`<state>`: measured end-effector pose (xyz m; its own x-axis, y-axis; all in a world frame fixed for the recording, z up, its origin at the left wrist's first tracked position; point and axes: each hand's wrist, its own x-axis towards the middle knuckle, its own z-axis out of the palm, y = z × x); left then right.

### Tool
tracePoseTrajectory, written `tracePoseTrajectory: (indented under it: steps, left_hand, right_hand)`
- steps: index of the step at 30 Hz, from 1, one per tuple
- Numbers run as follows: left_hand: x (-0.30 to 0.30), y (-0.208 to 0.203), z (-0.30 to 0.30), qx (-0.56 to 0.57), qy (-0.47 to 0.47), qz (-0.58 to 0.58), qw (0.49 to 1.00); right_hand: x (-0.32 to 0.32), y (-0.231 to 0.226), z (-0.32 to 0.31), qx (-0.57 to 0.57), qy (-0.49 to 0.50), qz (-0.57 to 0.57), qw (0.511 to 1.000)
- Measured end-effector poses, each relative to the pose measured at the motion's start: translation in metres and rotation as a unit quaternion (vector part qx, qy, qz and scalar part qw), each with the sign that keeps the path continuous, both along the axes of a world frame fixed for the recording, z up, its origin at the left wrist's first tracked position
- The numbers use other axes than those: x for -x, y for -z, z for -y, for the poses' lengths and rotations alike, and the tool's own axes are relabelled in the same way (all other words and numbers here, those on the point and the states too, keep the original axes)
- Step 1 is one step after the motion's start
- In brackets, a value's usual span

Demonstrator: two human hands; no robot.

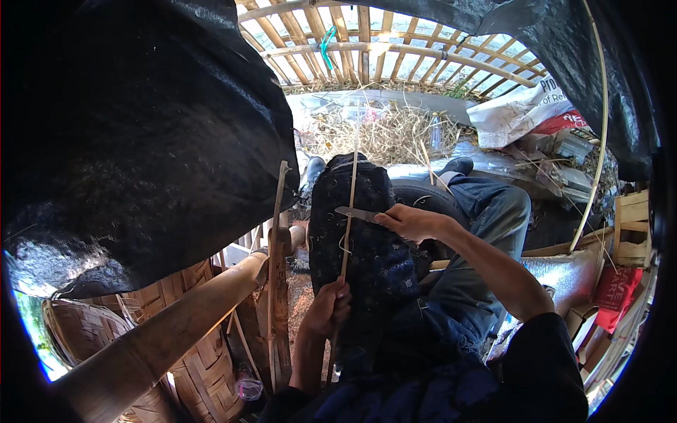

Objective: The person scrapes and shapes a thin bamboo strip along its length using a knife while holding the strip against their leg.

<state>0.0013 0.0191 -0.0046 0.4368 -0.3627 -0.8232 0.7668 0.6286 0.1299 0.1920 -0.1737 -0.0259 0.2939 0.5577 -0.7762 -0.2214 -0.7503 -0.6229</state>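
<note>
Across the left side hangs a huge black sheet (148, 141), creased and shiny, and at the top stretches a bamboo fence (416, 48), its slats and rails bright with daylight. Down at lower left, a thick bamboo pole (162, 330) runs at a slant beside woven basketwork (204, 366). Centre now: a dark patterned cloth (377, 271) lies over the person's lap, with a leg in blue jeans (493, 218) bent out to its right and a heap of dry straw (381, 134) spread just beyond. And up the middle goes the thin pale strip (352, 185), lengthwise over the cloth, its far end pointing at the straw. Left hand (330, 304) has it, fingers curled closed around the lower part. Right hand (415, 224), on the other side, is wrapped round the handle end of a knife (361, 214); the blade crosses the strip, tip poking out past its left edge. Between blade and left hand, one tiny pale curl (343, 248) sits against the strip.
</note>
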Motion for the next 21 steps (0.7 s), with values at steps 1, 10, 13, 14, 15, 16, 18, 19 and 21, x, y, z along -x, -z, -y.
tracePoseTrajectory:
  steps: [1,10,13,14,15,16,18,19,21]
  left_hand:
    - [-0.001,-0.004,0.000,0.004,0.006,0.002,1.000]
    - [-0.022,-0.001,0.002,-0.065,0.073,0.041,0.994]
    - [-0.022,-0.002,0.005,-0.097,0.065,0.016,0.993]
    - [-0.021,-0.001,0.005,-0.097,0.065,0.013,0.993]
    - [-0.021,-0.001,0.006,-0.097,0.067,0.014,0.993]
    - [-0.020,-0.001,0.008,-0.096,0.070,0.015,0.993]
    - [-0.021,-0.004,0.010,-0.100,0.069,0.014,0.992]
    - [-0.021,-0.006,0.011,-0.106,0.068,0.013,0.992]
    - [-0.019,-0.003,0.012,-0.109,0.062,0.014,0.992]
  right_hand:
    - [-0.004,-0.006,-0.001,0.000,-0.001,0.000,1.000]
    - [-0.019,0.043,-0.006,-0.064,0.044,0.212,0.974]
    - [-0.001,0.029,-0.016,-0.011,0.117,0.046,0.992]
    - [0.001,0.028,-0.015,-0.012,0.116,0.043,0.992]
    - [0.004,0.026,-0.010,-0.019,0.102,0.013,0.995]
    - [0.005,0.023,-0.008,-0.026,0.088,-0.017,0.996]
    - [0.001,0.014,-0.007,-0.010,0.083,-0.039,0.996]
    - [-0.001,0.011,-0.007,0.006,0.078,-0.060,0.995]
    - [0.002,0.016,-0.004,0.002,0.075,-0.074,0.994]
